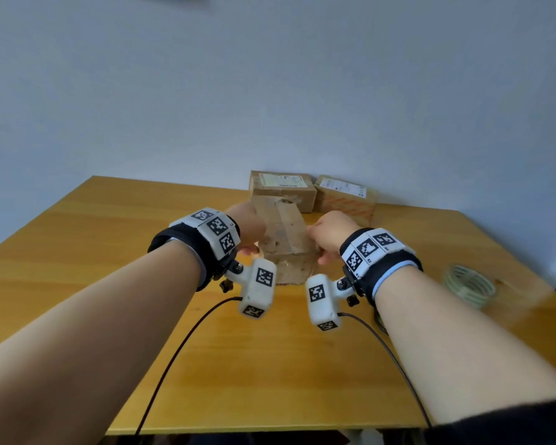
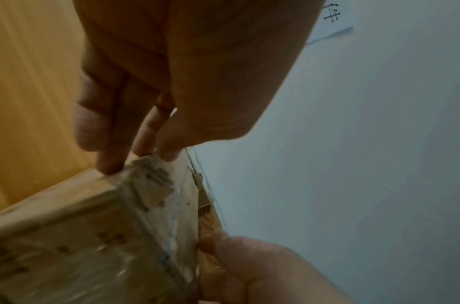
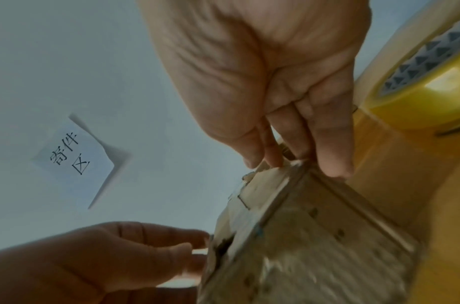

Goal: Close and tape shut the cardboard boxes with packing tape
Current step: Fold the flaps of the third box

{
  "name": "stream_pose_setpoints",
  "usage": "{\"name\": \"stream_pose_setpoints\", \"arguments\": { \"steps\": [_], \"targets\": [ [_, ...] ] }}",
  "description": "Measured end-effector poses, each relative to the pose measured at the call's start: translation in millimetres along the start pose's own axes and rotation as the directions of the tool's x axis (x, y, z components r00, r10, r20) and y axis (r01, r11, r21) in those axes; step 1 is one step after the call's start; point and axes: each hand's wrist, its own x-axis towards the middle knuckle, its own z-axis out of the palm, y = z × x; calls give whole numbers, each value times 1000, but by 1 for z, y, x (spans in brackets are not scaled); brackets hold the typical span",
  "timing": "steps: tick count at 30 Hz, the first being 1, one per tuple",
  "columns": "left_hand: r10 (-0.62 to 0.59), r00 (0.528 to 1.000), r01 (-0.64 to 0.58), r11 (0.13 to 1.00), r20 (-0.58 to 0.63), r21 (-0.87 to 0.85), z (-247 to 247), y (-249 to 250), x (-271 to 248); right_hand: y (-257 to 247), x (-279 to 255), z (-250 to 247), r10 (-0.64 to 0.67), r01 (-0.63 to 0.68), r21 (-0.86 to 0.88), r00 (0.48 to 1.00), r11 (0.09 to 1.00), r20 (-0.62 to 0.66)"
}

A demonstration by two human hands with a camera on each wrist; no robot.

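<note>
A worn cardboard box [image 1: 284, 239] stands on the wooden bench [image 1: 270, 364], in front of two other boxes that sit against the wall. Of those, the left rear box [image 1: 282, 189] is just behind the worn box, and the right rear box [image 1: 345, 195] is beside it, to the right; both carry white labels and look closed.

The left hand [image 1: 246, 228] is on the left side of the worn box. In the left wrist view its fingers [image 2: 112, 144] point down onto the box's top edge, thumb and fingertips pinching the frayed corner of a flap [image 2: 152, 183]. The right hand [image 1: 329, 234] is on the right side of the worn box; in the right wrist view its fingertips [image 3: 332, 160] come down on the top corner, the thumb on the one face and the fingers on the other, gripping the edge. Both hands are therefore closed on the cardboard rather than spread.

The top of the worn box is scuffed, with torn paper and old strips of tape [image 1: 288, 220] across it. The pictures are blurred, so whether the flaps lie fully flat cannot be told.

A roll of tape [image 1: 469, 284] lies flat on the bench to the right of the worn box, well apart from it and beyond the right wrist. A paper sign [image 3: 77, 156] with printed characters hangs on the wall above the worn box.
</note>
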Motion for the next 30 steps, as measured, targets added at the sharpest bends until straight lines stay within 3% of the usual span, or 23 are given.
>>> {"name": "stream_pose_setpoints", "arguments": {
  "steps": [3,10,16,25,30],
  "targets": [
    [95,995,-96,995,-32,-34,13,3,13,12,11,1,-53,53,-7,995,999,-84],
    [145,986,-168,904,-86,-393,35,-14,45,27,40,17,-78,59,-69,949,996,-307],
    [156,986,-162,874,-52,-457,45,-13,60,28,50,18,-144,164,45,944,985,-296],
    [191,982,-166,866,5,-472,51,-14,73,35,51,10,-191,204,18,942,979,-276],
    [188,982,-173,905,1,-388,51,-7,79,37,44,7,-192,203,52,968,978,-160]
  ]
}}
